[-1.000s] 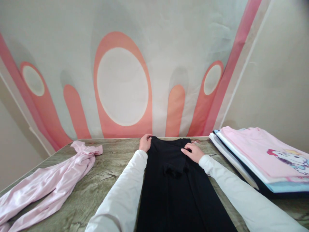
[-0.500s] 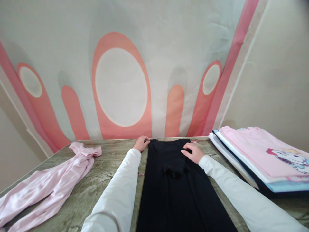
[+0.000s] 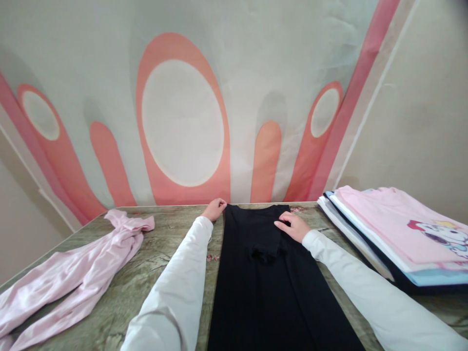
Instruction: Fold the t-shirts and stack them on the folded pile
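Observation:
A long black T-shirt [image 3: 252, 292] lies on the table in front of me, its neckline toward the wall. One short sleeve is folded in over the body, its opening near the middle. My left hand [image 3: 215, 209] pinches the shirt's far left corner between thumb and fingers. On the upper right part of the shirt rests my right hand [image 3: 295, 227], thumb and fingers apart, touching the cloth without gripping it. White sleeves cover both my arms.
A crumpled pink garment [image 3: 84, 265] with long legs or sleeves lies at the left of the wood-patterned table [image 3: 168, 229]. Folded clothes [image 3: 380, 224] are stacked at the right, a pink printed shirt on top. Behind the table's far edge rises a wall [image 3: 241, 97] with pink shapes.
My right hand has settled slightly lower on the shirt, and the sleeve fold lies a little flatter. My left hand stays at the corner. The view has tilted slightly.

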`<state>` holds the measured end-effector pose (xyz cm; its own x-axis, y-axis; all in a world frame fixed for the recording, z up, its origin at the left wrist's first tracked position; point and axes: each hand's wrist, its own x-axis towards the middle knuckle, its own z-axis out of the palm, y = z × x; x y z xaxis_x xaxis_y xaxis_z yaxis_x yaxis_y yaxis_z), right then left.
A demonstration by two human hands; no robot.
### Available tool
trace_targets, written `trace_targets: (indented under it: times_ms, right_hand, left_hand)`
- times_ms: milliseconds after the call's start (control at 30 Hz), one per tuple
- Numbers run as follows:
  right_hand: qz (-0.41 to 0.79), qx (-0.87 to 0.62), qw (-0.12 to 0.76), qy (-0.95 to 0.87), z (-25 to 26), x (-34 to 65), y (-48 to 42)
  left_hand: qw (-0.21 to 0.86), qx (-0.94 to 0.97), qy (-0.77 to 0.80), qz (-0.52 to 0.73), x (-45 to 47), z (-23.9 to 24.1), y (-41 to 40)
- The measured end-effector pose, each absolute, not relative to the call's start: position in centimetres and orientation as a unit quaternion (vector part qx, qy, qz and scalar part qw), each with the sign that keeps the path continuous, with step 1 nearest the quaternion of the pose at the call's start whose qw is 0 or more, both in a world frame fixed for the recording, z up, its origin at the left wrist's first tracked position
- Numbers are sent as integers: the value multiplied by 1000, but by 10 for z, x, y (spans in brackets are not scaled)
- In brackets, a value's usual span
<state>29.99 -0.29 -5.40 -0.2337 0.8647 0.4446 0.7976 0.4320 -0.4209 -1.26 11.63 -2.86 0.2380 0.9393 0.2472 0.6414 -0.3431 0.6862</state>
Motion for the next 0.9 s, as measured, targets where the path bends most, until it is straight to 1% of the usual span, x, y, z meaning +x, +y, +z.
trace_targets:
  times_ms: [133, 367, 467, 667, 900]
  right_hand:
    - [49, -532, 316, -784, -52, 300, -4]
    - [43, -533, 313, -785, -52, 299, -5]
    - [43, -533, 312, -785, -52, 299, -5]
    - [54, -538, 319, -778, -52, 298, -4]
    - [51, -532, 326, -780, -54, 299, -4]
  left_hand:
    - [248, 710, 577, 319, -9, -22, 112]
    - [384, 626, 635, 241, -3, -9, 98]
    - [417, 610, 637, 220, -1, -5, 93]
    - [408, 600, 649, 227, -3, -5, 93]
    - [342, 613, 661, 267, -4, -11, 98]
